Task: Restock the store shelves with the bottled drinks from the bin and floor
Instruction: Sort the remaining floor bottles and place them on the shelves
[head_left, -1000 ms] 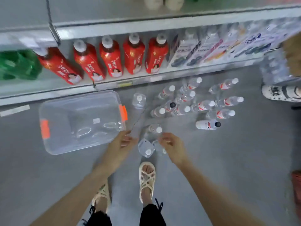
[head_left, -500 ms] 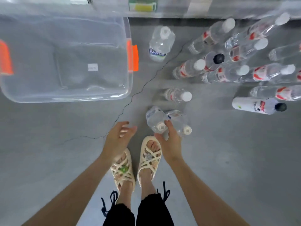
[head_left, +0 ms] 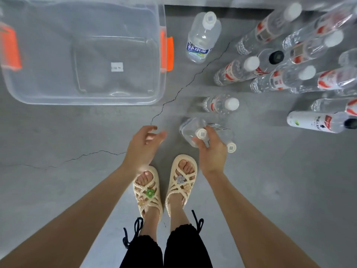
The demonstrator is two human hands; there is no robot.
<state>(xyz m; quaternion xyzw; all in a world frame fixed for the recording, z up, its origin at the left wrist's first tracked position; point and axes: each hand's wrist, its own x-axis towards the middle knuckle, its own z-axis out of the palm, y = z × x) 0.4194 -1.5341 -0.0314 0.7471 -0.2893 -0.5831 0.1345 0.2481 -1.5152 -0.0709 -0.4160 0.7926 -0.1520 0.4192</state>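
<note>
Two clear bottles are gripped together at the necks by the right hand, presumably for carrying both at once, while the left hand is held open and empty just beside them.

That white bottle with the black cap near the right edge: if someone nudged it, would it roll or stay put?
The white bottle looks round and seems to lie on its side on the smooth floor, so it would probably roll sideways. It looks full-sized, so likely fairly heavy if filled, though its opaque wrap hides that.
</note>
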